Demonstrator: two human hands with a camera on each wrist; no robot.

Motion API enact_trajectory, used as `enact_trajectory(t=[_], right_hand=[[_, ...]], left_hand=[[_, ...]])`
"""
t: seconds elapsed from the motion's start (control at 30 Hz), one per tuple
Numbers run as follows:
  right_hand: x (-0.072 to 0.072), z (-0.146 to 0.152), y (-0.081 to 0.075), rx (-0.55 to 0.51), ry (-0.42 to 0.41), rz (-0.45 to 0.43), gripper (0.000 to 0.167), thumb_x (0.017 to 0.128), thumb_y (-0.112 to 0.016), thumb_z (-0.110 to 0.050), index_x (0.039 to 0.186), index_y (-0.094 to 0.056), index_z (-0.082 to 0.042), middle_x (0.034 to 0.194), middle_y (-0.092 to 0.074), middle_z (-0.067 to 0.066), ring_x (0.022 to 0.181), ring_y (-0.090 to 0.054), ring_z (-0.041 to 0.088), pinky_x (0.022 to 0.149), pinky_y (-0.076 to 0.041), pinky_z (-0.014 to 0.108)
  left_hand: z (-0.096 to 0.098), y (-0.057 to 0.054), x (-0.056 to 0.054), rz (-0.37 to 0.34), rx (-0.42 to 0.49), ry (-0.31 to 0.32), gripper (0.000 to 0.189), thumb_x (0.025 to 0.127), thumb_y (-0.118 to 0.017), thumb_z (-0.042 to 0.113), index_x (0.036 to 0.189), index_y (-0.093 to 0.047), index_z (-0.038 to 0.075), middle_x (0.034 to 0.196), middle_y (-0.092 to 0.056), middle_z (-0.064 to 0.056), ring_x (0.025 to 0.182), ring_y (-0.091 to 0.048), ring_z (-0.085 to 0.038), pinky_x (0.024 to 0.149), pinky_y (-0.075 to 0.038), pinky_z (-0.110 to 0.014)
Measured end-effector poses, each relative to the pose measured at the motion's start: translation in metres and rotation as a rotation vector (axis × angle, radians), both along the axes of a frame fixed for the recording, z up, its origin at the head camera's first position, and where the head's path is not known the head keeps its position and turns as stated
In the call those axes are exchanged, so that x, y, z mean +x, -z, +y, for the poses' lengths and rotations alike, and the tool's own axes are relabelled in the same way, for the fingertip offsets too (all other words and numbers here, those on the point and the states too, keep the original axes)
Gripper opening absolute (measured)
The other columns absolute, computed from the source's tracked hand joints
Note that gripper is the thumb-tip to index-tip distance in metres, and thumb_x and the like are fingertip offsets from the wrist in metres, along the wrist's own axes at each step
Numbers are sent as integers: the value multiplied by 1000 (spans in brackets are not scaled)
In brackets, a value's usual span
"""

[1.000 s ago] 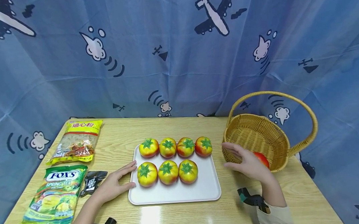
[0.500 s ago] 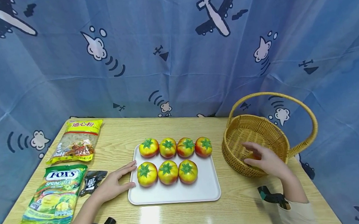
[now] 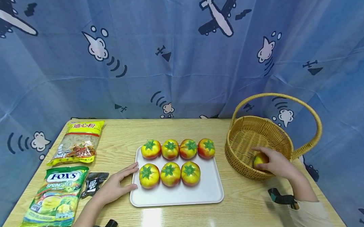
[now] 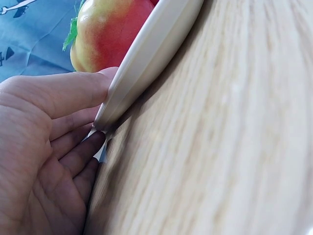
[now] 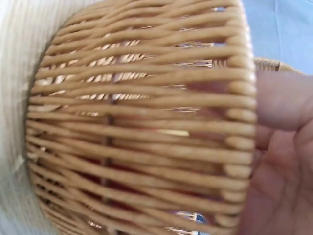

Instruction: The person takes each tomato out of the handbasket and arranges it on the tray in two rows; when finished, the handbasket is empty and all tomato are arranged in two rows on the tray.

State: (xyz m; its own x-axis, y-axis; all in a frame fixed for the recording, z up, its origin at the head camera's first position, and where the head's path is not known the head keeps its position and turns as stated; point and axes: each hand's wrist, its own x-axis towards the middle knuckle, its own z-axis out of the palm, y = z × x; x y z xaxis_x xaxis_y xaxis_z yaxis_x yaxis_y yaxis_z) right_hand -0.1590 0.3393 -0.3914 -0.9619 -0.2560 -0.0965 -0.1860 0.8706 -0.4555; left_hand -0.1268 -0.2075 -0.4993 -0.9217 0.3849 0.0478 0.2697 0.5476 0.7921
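Note:
In the head view my right hand (image 3: 277, 162) reaches over the near rim of the wicker basket (image 3: 239, 163). Its thumb and fingers grip a yellow-and-red tomato (image 3: 260, 159) with a green leafy top, low inside the basket. From the right wrist, woven strands (image 5: 146, 117) hide most of that tomato, with part of the hand (image 5: 286, 161) beyond the rim. My left hand (image 3: 116, 187) rests at the left edge of the white tray (image 3: 176, 199), relaxed fingers and thumb touching its rim. Two rows of similar tomatoes (image 3: 170, 174) sit on the tray.
Left of the tray lie a yellow pasta bag (image 3: 79, 143), a green FOX'S candy bag (image 3: 56, 198) and a small black packet (image 3: 93, 184). The basket's tall handle (image 3: 291, 98) arches above its opening. A blue patterned curtain (image 3: 180, 76) hangs behind the table.
My right hand has moved right from beside the basket's left side into it and taken hold of the tomato, whose yellow side and leaf now show. The left hand stays put.

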Motion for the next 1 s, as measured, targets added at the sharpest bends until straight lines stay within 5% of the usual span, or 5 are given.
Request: enact_trajectory(t=[0.57, 0.73, 1.0], right_hand=[[-13, 5, 16, 144, 73, 49, 70, 76, -72, -8, 130, -37, 21, 119, -47, 41, 95, -53, 44, 78, -47, 53], [-17, 8, 11, 193, 63, -20, 75, 74, -70, -8, 128, -32, 29, 130, -31, 49, 108, -45, 55, 86, -44, 58], [-21, 7, 5, 213, 80, -110, 66, 73, -69, -5, 122, -38, 25, 106, -46, 33, 82, -48, 33, 67, -43, 39]], left_hand=[[0, 1, -1, -15, -1, -17, 62, 83, -71, 39, 137, -52, 14, 151, -37, -1, 140, -31, -34, 110, -28, -57], [0, 0, -1, -16, -8, -15, 62, 83, -70, 40, 137, -52, 15, 152, -37, -2, 140, -31, -34, 110, -28, -57], [0, 0, 1, -15, -3, -6, 61, 84, -68, 41, 137, -52, 15, 151, -38, -4, 139, -31, -37, 109, -28, -59]])
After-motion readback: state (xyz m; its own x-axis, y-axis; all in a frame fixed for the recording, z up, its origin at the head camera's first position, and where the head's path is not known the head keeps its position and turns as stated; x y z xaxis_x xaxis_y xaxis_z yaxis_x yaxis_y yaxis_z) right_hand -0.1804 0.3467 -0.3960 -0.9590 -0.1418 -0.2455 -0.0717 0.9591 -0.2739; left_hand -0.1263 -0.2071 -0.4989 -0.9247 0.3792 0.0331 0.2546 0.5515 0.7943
